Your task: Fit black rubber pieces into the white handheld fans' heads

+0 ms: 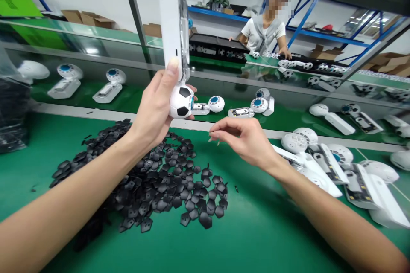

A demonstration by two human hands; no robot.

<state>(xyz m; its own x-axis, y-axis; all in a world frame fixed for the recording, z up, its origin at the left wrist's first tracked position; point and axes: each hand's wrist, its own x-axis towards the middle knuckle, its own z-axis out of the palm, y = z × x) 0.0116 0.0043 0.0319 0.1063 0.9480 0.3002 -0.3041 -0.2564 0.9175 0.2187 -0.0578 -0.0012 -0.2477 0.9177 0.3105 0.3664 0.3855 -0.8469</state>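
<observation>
My left hand (156, 102) is wrapped round a white device (171, 25) held upright, with a round head like a soccer ball (181, 101) at its lower end. Black pentagon patches show on the ball. To the right, my right hand (241, 138) hovers over the green table, thumb and fingertips pressed together in a pinch; what is between them, if anything, is too small to tell. Beneath and between both arms lies a big heap of black pentagon pieces (150, 179).
Several white devices (333, 166) are piled at the right. More devices (110, 83) rest on the conveyor (144, 113) beyond the table's back edge. A dark plastic bag (13, 111) stands at far left. Another person (264, 30) works across the line, near a black tray (218, 45).
</observation>
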